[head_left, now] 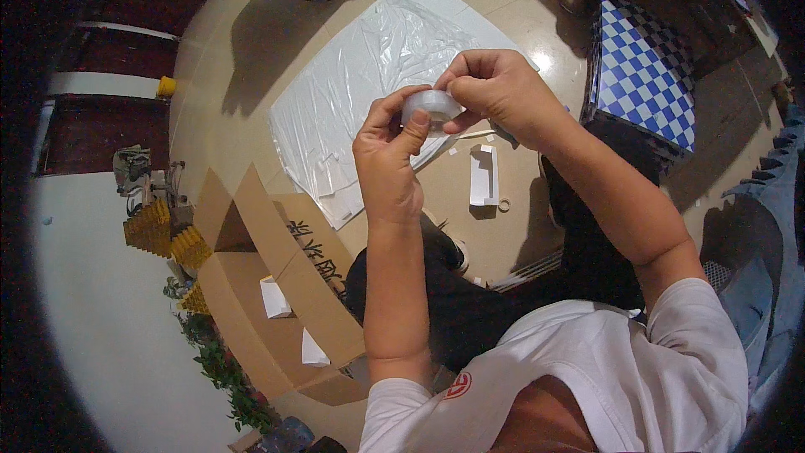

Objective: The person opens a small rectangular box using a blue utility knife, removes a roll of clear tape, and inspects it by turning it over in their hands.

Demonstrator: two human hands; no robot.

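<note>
**Round translucent roll of clear tape (430, 101) held up at twelve o'clock**

I have the bare left hand (392, 138) curled closed around the roll, thumb in front, seemingly to steady it. The bare right hand (496, 88) is pinched nearly closed on its three o'clock edge; I can't tell whether a tape end is between the fingertips. Behind, a white sheet under wrinkled clear plastic (377, 59) lies on glossy beige floor tiles (201, 92). An open brown cardboard box (243, 302) sits at eight, a blue-and-white checked panel (646, 75) at two.
</note>
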